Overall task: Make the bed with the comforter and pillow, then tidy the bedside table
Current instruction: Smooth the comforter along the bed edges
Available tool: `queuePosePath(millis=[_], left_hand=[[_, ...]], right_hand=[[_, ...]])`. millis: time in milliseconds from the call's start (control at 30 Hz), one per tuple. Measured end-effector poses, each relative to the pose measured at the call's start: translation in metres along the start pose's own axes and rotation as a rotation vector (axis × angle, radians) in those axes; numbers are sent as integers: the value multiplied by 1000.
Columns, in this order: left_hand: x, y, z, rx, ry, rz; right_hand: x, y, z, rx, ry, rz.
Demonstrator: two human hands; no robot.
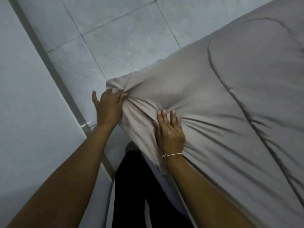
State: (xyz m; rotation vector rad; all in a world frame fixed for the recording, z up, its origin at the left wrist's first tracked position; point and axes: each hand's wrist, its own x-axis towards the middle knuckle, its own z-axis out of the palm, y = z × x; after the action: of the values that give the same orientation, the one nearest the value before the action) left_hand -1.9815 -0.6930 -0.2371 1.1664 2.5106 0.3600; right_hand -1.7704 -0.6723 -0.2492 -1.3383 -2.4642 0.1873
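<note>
Left hand [107,109] clamped on the bunched corner of the pale grey-beige quilted comforter [213,104], fingers curled into the fabric. Right hand [170,132] pressed flat on the same cover just beside it, fingers spread, gripping nothing. Thin white string bracelet [171,155] at that wrist. Comforter spread over the bed, corner overhanging grey tiled floor [115,30]. White wall [24,104] close on the left, black trouser legs [131,186] squeezed between.

comforter [213,96] on bed, floor [115,30] behind

Bare forearms, thin wrist string [171,155], black trousers [131,186]
</note>
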Motion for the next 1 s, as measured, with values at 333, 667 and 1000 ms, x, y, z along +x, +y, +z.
queuePosePath(millis=[333,667,1000], left_hand=[[30,48,2,-75,-121,-12],[52,69,35,-6,-196,262],[53,70,28,-2,-136,333]], right_hand=[[21,12,-33,61,-163,61],[-47,-20,-5,-42,-413,-211],[-48,-6,-57,490,-231,-254]])
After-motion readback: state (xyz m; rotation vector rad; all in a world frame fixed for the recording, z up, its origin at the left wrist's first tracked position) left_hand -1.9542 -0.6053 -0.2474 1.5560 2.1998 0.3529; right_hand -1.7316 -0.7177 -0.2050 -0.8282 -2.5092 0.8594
